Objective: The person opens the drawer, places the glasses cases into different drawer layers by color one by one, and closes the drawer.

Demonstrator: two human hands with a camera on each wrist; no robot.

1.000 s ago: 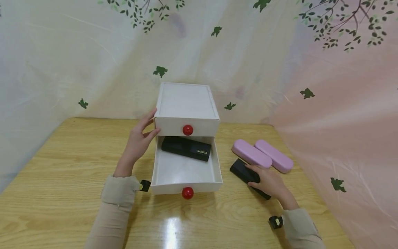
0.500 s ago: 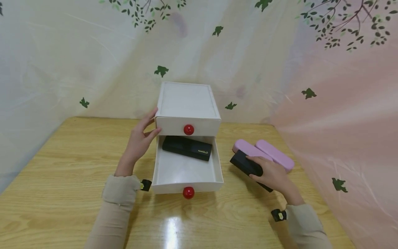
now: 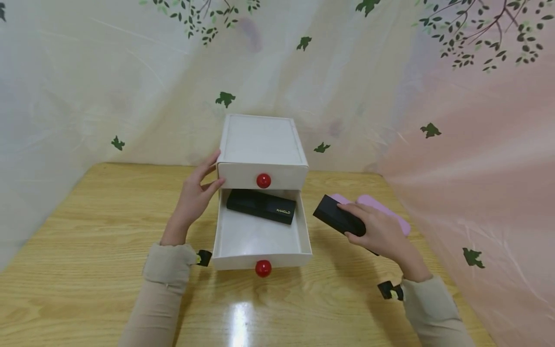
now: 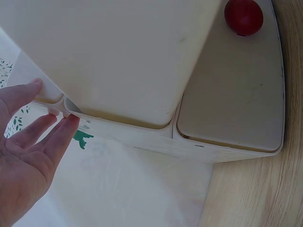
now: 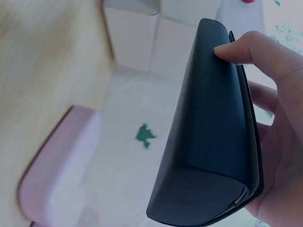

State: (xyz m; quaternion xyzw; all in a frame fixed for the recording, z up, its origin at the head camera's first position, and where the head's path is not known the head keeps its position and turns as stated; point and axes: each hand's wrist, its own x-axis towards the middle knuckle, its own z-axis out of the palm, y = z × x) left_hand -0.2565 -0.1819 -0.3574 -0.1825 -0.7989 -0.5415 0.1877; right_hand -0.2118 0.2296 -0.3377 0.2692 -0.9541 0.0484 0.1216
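Note:
My right hand holds a black glasses case above the table, thumb on one side and fingers on the other. Inside the pulled-out drawer of a white drawer cabinet lies another black glasses case with gold lettering, slanted toward the back. My left hand touches the cabinet's upper left corner, its thumb at the front and fairly straight fingers along the side. In the left wrist view, those fingertips meet the side edge, and a further drawer with a red knob sits below.
Two lilac glasses cases lie side by side at the right, partly hidden behind my right hand. The wooden table ends at a leaf-printed curtain at the back. A red knob sticks out from the pulled-out drawer's front.
My right hand has lifted the black glasses case off the table and moved it slightly up and left toward the drawer. The left hand and cabinet have stayed put.

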